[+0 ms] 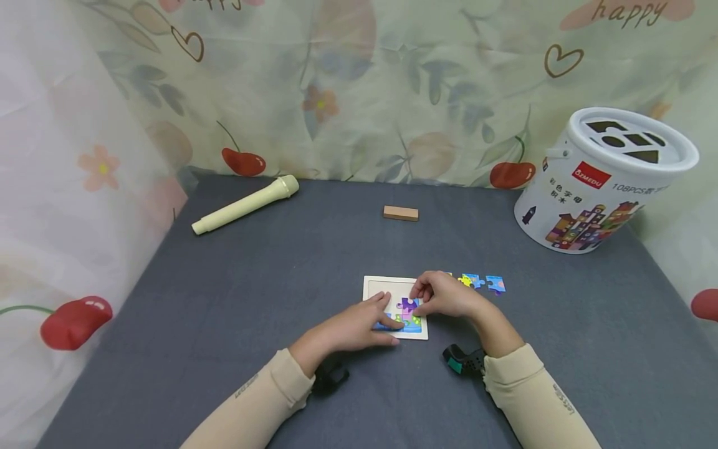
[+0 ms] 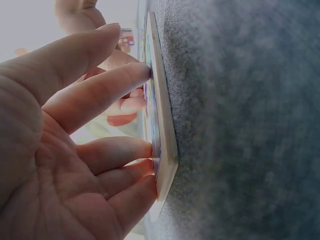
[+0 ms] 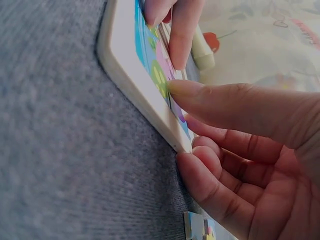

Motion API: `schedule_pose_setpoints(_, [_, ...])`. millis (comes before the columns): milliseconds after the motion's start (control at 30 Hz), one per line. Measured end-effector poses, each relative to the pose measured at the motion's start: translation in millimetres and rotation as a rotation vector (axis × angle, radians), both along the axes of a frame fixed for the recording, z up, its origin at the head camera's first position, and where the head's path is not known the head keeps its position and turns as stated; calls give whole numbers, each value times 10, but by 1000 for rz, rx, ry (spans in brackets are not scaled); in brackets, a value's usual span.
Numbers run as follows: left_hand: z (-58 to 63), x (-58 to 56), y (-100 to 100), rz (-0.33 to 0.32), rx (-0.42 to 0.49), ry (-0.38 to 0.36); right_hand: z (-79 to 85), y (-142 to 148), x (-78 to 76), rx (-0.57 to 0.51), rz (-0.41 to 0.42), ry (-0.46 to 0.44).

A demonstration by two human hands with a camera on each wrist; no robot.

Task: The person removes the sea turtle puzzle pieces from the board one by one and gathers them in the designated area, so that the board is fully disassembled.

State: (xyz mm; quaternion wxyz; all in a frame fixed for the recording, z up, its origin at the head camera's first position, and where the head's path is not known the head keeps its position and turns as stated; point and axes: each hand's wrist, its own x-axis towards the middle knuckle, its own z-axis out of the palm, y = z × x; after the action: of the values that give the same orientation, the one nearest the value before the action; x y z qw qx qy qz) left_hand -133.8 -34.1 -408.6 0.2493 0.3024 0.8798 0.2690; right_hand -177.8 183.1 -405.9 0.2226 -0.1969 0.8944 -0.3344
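A small pale wooden puzzle board (image 1: 392, 284) lies on the dark table, its lower and right parts filled with blue, green, pink and purple pieces. My left hand (image 1: 359, 321) spreads over its left side, fingertips touching the pieces and the near rim. At the right edge, my right hand (image 1: 445, 295) bends its thumb and index finger about a puzzle piece (image 3: 179, 112), mostly hidden by the fingers. Its thumb (image 3: 200, 95) touches the picture surface, while another fingertip meets the board's outer corner. The upper left of the board shows bare wood.
Loose puzzle pieces (image 1: 496, 284) lie right of the board, partly behind the right hand. Farther back are a brown wooden block (image 1: 401, 213) and a cream toy microphone (image 1: 244, 206). A white lidded bucket (image 1: 600, 181) stands at the back right, before a patterned curtain.
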Motion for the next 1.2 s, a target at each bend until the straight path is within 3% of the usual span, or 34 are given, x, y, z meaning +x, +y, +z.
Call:
schedule_pose_setpoints(500, [3,5,15,-13,-15,24,-16,28,-8,10,-3,10])
schedule_pose_setpoints(900, [28,25,11,-62,-36,42,-49,63,-22,-154,36,-54])
schedule_pose_setpoints(1200, [-5,33,10,-95,-46,73,-53,57,-24,-163,49,-79])
